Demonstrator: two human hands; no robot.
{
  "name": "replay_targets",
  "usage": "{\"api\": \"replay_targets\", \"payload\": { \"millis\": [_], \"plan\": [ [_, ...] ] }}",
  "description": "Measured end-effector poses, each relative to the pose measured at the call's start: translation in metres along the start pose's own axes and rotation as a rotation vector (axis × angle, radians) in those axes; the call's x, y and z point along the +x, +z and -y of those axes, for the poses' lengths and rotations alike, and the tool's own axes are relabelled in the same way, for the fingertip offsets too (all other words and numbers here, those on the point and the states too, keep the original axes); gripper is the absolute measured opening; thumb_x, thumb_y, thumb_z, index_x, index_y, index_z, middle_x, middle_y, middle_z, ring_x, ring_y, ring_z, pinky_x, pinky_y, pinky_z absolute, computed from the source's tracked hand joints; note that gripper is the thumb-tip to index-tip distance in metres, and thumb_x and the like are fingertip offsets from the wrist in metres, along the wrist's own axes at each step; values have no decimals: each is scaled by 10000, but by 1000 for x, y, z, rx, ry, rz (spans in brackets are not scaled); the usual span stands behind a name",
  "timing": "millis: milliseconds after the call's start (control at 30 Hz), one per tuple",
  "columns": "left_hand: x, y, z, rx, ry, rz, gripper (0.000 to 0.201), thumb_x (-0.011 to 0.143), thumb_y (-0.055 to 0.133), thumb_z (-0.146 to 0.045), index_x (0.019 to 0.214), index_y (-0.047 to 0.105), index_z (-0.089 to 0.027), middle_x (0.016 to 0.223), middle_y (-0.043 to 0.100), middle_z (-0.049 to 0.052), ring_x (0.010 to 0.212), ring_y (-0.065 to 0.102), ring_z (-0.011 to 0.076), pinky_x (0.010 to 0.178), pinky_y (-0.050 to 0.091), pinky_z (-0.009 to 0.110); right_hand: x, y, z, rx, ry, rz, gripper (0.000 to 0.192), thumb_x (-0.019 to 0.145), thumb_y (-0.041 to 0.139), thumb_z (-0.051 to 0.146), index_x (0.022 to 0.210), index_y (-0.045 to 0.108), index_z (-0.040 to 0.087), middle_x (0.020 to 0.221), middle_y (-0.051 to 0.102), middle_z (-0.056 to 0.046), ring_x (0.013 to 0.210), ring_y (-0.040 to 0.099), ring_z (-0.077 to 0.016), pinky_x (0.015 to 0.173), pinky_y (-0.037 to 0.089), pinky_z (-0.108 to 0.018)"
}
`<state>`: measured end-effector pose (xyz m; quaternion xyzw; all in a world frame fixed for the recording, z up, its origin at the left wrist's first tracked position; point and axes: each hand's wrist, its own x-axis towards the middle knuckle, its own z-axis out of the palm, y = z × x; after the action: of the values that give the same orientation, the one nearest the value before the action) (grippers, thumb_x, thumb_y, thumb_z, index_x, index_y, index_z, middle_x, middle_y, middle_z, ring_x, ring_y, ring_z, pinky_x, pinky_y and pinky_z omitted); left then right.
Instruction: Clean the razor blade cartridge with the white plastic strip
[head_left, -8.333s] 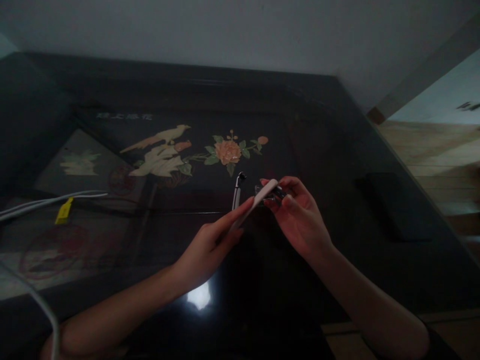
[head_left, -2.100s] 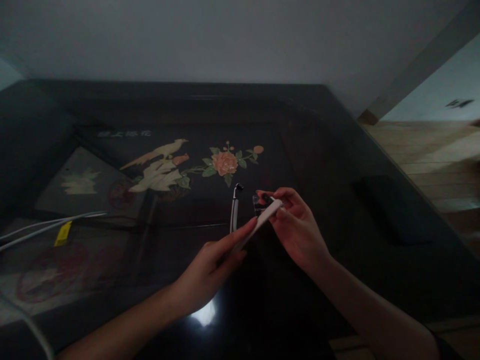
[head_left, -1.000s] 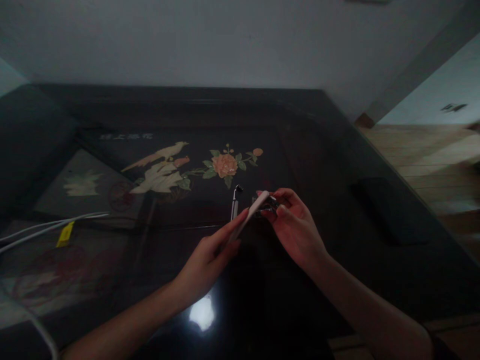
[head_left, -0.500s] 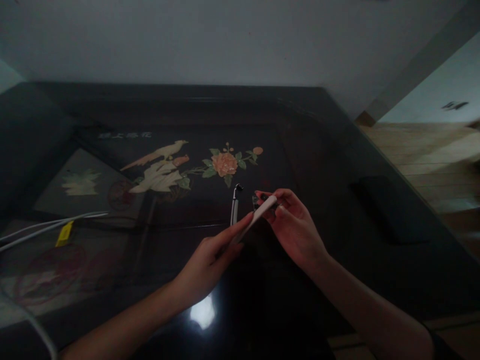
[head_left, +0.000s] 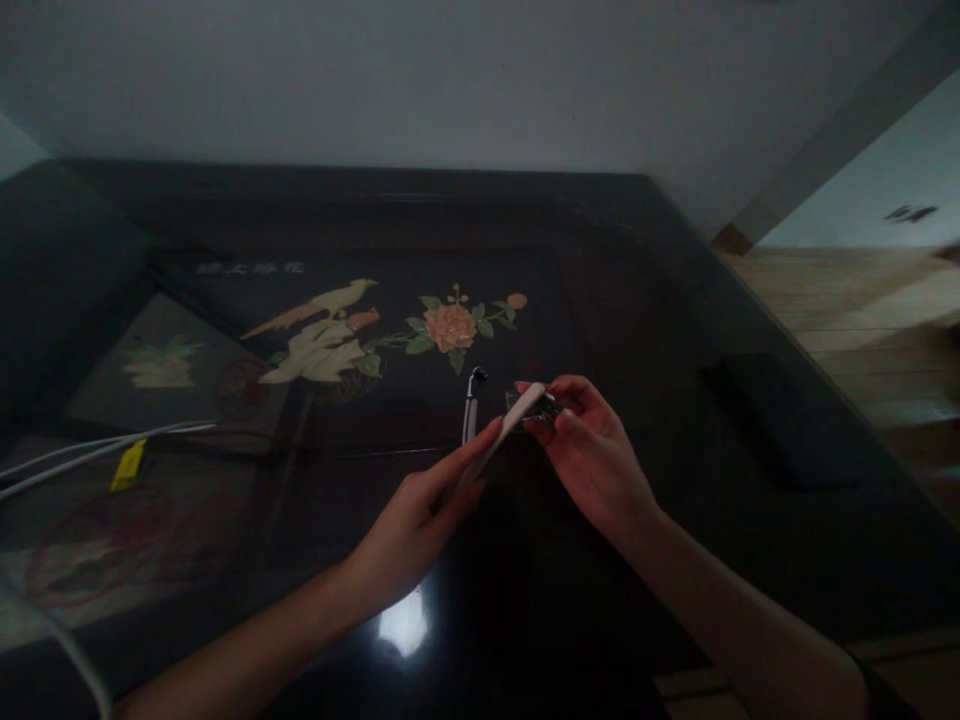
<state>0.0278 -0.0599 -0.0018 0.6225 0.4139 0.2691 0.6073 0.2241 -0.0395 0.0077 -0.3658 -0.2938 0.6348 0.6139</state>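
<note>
- head view, fingers: left hand (head_left: 409, 525) closed about the lower end of a slim white stick (head_left: 501, 437), index finger laid along it; right hand (head_left: 592, 455) pinched shut on a small dark, glinting object (head_left: 541, 408) — what it is cannot be told in the dim light.
- white stick: held slanting up and to the right, above the table, its upper end touching the small dark object at the right fingertips.
- both hands raised over the middle of a dark glossy table (head_left: 645, 290), forearms coming in from the lower edge.
- slender silver rod (head_left: 470, 405) with a dark knob at its top, just left of the stick's tip; whether it lies flat or stands cannot be told.
- table inlay: pale bird (head_left: 319, 300) and an orange flower (head_left: 450, 325) with green leaves, beyond the hands.
- white cables (head_left: 105, 450) with a yellow tag (head_left: 127, 465) — far left, well apart from the hands.
- flat dark block (head_left: 780, 420) on the table to the right.
- wooden floor (head_left: 862, 320) at far right.
</note>
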Motion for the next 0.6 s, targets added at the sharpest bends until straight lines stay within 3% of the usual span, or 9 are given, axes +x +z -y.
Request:
{"api": "replay_targets", "payload": {
  "millis": [167,300,600],
  "plan": [
    [-2,2,-4,-7,44,35,531,956,484,-220,1480,417,-270,1097,719,43,1026,649,184,941,501,321,0,2,1,0,-5,11,258,633,868,309,807,677,295,985,749,28,925,674,-161,895,545,-321],
    [-3,3,-10,-23,46,52,530,944,490,-203,1468,439,-262,1077,729,50,1096,630,211,975,484,352,-1,5,1,18,8,-6,267,601,882,298,782,685,294,977,755,26,956,683,-183,967,520,-363],
    [0,1,-6,-33,6,8,538,953,493,-227,1484,412,-249,1094,728,43,949,668,175,900,515,305,-1,3,0,26,12,37,263,630,880,321,807,686,297,979,752,27,868,678,-147,807,565,-294]
  ]
}}
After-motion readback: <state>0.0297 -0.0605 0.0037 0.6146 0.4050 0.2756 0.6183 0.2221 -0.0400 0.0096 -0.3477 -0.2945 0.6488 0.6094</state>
